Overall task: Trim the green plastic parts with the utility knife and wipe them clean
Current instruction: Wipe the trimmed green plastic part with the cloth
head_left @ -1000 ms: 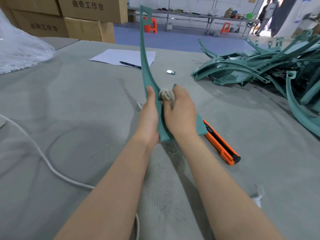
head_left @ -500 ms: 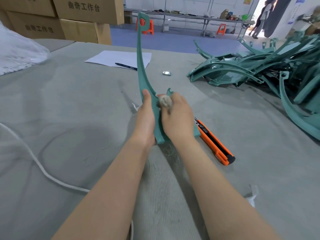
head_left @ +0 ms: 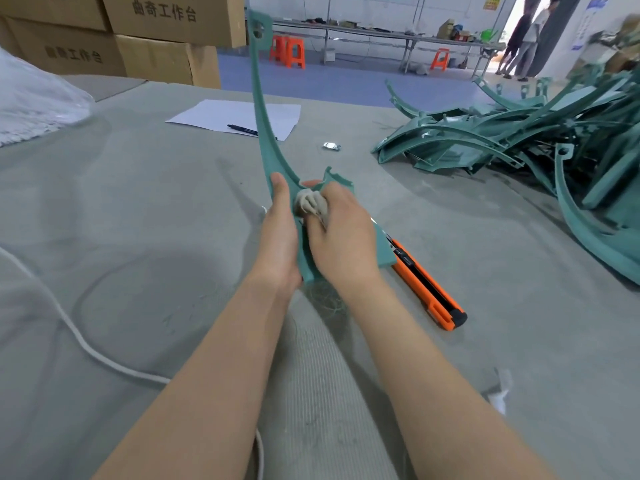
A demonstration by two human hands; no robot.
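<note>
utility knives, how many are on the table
1. The orange utility knife lies on the grey table, just right of the right hand, its far end behind the held green part. More could be hidden under the green pile.

1. Brown boxes [head_left: 166, 26] stand in the upper left.
2. A pen [head_left: 242, 129] lies on white paper [head_left: 221, 116] at the top middle.
3. A white cord [head_left: 145, 375] curls at the lower left.
4. Orange stools [head_left: 287, 50] stand at the top.

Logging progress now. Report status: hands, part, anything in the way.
Left hand grips green part, upright. Right hand presses rag against it. Utility knife idle on table by right wrist. Nothing blocking.
</note>
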